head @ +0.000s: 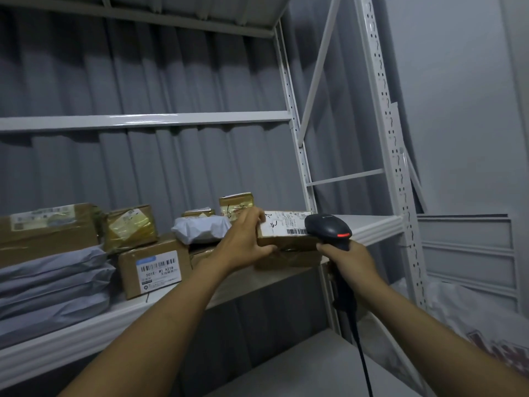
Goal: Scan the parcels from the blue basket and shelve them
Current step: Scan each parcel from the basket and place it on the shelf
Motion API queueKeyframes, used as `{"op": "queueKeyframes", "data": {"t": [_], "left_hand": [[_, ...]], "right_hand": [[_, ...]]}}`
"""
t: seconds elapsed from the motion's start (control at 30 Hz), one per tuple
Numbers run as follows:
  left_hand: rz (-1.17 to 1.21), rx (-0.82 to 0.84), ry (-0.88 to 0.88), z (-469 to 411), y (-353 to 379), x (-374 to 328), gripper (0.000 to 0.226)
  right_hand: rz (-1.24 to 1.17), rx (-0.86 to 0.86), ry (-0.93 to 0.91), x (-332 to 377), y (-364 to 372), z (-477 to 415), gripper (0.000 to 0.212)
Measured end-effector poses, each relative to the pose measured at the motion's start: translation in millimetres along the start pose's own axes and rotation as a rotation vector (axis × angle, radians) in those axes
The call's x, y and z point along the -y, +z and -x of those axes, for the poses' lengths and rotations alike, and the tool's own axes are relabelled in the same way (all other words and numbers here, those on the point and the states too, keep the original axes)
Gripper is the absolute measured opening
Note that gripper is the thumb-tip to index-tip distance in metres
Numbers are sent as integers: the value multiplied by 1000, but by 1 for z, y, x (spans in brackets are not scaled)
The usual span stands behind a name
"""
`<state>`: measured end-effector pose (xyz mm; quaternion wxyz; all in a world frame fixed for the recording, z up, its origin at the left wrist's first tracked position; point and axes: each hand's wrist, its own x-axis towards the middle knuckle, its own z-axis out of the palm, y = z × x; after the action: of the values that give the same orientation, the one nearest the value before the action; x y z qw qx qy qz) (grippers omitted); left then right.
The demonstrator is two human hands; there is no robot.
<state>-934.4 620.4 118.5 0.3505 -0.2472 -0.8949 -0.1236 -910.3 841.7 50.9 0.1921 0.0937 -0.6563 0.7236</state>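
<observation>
Left hand point(243, 243): clamped on the left end of the cardboard parcel point(286, 229), fingers curled over the top edge, thumb along the front face. Parcel position: right part of the middle shelf point(380, 224), directly over a second brown carton point(289, 259), contact not determinable, white label upward. Right hand point(353, 263): wrapped round the handle of the black scanner point(327, 227), head just beside the label barcode, red strip showing, cable point(361, 348) hanging down. Further left on the same shelf — white poly bag point(200, 229), labelled box point(156, 267), stacked grey mailers point(51, 285).
</observation>
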Motion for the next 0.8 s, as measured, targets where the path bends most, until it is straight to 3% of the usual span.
{"op": "queueKeyframes", "data": {"t": [0.1,0.17,0.27,0.47,0.67,0.8], "left_hand": [[-53,-85,7,-4,-6,2,75],[-227,-131,44,-2,-9,6,82],[-444,-53,142,7,-6,11,84],[-518,55,182,20,9,13,70],[-613,179,1,6,13,-6,65],[-624,289,-120,7,7,-16,73]], "right_hand": [[-40,13,14,1,-1,-3,12],[-37,5,19,0,0,-3,12],[-16,4,33,-2,0,-2,13],[37,35,50,-9,-2,2,14],[111,66,69,-10,1,5,19],[167,79,69,-5,2,17,22]]}}
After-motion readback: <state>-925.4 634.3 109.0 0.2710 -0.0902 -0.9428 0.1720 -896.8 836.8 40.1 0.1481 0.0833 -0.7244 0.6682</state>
